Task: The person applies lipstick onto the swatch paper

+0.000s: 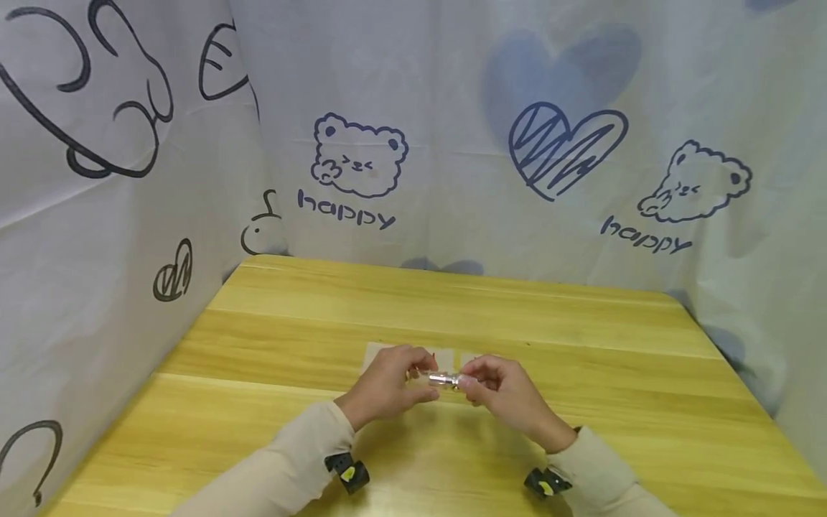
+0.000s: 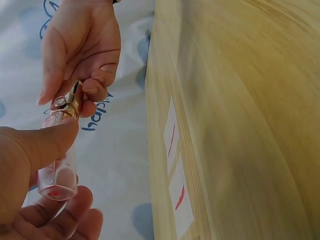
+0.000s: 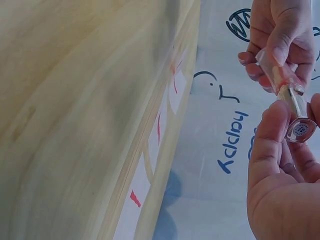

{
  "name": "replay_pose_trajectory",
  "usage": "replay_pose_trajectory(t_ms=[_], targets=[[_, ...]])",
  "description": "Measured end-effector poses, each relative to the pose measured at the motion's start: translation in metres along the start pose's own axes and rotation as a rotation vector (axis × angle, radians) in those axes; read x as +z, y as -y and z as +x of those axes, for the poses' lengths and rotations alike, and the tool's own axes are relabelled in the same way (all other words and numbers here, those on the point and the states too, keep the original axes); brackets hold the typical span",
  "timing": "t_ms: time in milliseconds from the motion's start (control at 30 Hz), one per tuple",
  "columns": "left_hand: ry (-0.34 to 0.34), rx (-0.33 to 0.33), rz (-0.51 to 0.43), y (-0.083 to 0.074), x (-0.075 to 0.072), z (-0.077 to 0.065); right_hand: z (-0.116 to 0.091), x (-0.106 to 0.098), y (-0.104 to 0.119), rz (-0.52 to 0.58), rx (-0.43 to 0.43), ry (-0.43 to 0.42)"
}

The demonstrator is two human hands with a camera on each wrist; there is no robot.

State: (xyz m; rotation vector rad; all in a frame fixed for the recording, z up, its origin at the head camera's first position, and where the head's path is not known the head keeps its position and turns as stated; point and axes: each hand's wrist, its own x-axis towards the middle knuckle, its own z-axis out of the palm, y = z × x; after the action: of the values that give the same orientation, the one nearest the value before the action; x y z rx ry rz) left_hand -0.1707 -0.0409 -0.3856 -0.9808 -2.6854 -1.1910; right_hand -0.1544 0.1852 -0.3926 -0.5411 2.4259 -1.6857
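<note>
Between the two hands, just above the table, is a small lipstick tube point(image 1: 443, 379) with a clear cap point(image 2: 58, 177) and a shiny metallic base point(image 3: 295, 102). My left hand point(image 1: 388, 380) holds the clear cap between thumb and fingers; a bit of red shows at its end. My right hand point(image 1: 510, 391) pinches the metallic base, whose round end with a small label faces the right wrist camera. Cap and base are in line and meet; how far the cap is on cannot be told.
Behind the hands, white paper pieces point(image 3: 157, 130) with red marks lie in a row on the wooden table point(image 1: 452, 309). White cloth point(image 1: 452, 86) with drawings hangs around the table. Each wrist wears a black band point(image 1: 347, 472).
</note>
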Motion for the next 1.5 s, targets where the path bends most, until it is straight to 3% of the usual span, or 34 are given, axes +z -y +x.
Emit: replay_pose_trajectory(t_ms=[167, 667, 933, 1100, 1500], targets=[[-0.023, 0.055, 0.016, -0.0031, 0.0014, 0.0015, 0.0005, -0.0008, 0.0001, -0.010, -0.026, 0.002], [-0.014, 0.059, 0.021, -0.0044, 0.0046, 0.0013, -0.0001, 0.0007, -0.0004, 0.030, 0.000, 0.012], [-0.011, 0.113, 0.005, -0.0033, 0.0057, 0.0017, 0.0005, 0.0037, -0.0010, 0.053, 0.028, 0.025], [0.002, 0.107, 0.008, -0.0033, 0.0048, 0.0023, 0.0012, 0.0043, -0.0020, 0.044, 0.019, 0.032], [0.030, 0.072, 0.025, 0.0011, -0.0009, 0.0034, 0.0003, -0.0045, -0.0004, -0.058, 0.029, 0.164]])
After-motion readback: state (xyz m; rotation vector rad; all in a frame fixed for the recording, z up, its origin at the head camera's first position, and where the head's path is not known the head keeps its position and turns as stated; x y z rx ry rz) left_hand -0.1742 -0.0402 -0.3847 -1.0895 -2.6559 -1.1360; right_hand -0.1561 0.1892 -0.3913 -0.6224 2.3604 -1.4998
